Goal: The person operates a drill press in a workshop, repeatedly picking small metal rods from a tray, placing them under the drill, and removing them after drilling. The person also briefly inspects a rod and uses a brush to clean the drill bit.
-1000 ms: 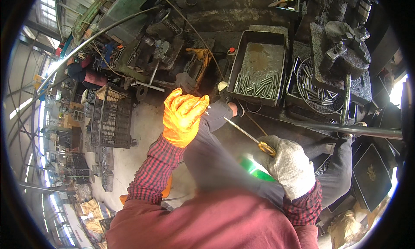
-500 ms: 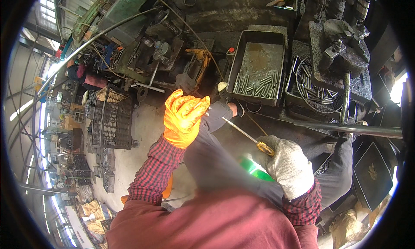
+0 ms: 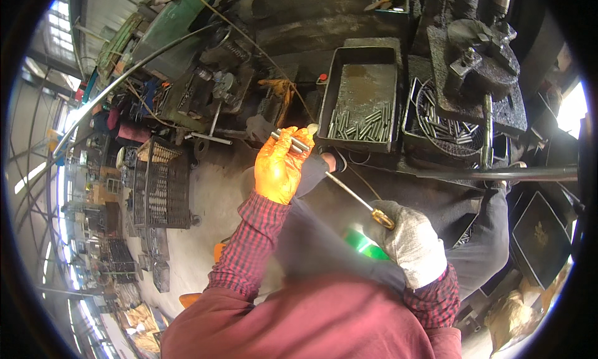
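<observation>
My left hand [image 3: 278, 171], in an orange rubber glove, is closed around a few short metal pins [image 3: 299, 145], whose ends show between the fingers. My right hand [image 3: 408, 242], in a grey knit glove, grips a long thin metal rod [image 3: 350, 192] by its yellow end [image 3: 382, 219]. The rod slants up and left, its far tip ending near my shoe, apart from the pins. Beyond my left hand, a deep metal tray [image 3: 360, 88] holds many similar loose pins [image 3: 367, 123] along its near side.
Right of the tray stands a wire basket [image 3: 427, 110] of pins. A heavy machine fixture [image 3: 473, 60] rises beside it, with a long bar [image 3: 523, 174] crossing nearer me. A black slatted crate [image 3: 161, 194] is at left. Green shows between my legs [image 3: 367, 242].
My left hand has moved right and forward and turned, so the pins in it now show. My right hand holds the rod almost as before. The view has shifted slightly.
</observation>
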`<state>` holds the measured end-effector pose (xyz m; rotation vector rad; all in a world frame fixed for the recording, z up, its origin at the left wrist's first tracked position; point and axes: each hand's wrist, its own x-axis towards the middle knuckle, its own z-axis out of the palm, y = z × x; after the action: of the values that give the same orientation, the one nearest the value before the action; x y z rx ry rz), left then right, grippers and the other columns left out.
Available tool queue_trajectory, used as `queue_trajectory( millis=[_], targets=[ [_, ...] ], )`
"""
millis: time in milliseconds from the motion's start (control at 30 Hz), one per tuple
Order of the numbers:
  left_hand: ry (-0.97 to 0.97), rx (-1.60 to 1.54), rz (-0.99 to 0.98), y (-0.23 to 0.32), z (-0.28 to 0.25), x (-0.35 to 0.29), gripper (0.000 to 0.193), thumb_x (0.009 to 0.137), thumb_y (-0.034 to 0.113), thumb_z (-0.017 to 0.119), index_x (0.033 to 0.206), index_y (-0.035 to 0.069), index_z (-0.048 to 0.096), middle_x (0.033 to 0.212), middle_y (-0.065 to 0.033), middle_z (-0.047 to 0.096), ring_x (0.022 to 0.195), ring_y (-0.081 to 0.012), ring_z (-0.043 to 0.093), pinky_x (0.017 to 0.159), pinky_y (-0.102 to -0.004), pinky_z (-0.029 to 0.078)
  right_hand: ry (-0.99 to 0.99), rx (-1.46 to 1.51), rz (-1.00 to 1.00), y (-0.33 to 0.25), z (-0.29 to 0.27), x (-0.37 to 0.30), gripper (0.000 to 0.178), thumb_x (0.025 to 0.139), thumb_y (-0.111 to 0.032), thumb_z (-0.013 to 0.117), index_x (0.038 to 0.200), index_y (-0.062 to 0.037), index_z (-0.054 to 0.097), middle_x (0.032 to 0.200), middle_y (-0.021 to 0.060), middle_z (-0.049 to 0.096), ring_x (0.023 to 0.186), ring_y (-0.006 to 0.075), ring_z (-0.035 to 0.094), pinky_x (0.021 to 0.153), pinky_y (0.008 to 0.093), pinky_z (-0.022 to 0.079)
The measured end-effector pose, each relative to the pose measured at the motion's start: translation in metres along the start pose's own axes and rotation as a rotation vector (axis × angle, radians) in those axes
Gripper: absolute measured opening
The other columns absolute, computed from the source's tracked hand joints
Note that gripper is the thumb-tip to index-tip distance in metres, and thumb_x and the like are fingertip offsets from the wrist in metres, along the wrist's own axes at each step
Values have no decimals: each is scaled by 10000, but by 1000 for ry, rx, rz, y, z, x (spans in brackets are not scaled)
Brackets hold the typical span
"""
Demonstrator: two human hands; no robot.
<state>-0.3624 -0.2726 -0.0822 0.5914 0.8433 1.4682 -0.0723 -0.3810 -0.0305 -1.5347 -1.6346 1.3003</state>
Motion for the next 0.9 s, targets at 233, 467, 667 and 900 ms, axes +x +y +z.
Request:
queue_trajectory(
  millis=[233,467,667,900],
  targets=[
    [158,-321,-203,-24,6,6,248,1100,173,571,1135,-61,647,1123,-208,735,1085,-334,727,1089,-535,559,49,4,45,12,8,-10,387,893,-258,793,1200,-28,738,1008,228,767,976,393,752,851,441,606],
    [186,-261,-170,-23,10,3,269,1105,167,554,1154,-82,643,1158,-221,729,1107,-336,720,1128,-535,530,109,-29,28,11,4,-1,363,901,-273,776,1184,-47,750,987,232,761,970,397,751,849,444,605],
    [169,-275,-178,-20,15,3,278,1109,159,541,1181,-94,631,1182,-231,719,1108,-329,716,1141,-524,522,99,-51,43,12,5,3,338,911,-275,764,1168,-57,754,977,223,762,958,393,751,847,449,604],
    [202,-272,-179,-23,15,6,291,1109,162,540,1197,-102,623,1199,-232,714,1123,-329,712,1169,-528,491,71,-60,21,13,5,6,339,916,-288,765,1165,-59,753,967,220,763,950,395,751,842,449,604]
  ],
)
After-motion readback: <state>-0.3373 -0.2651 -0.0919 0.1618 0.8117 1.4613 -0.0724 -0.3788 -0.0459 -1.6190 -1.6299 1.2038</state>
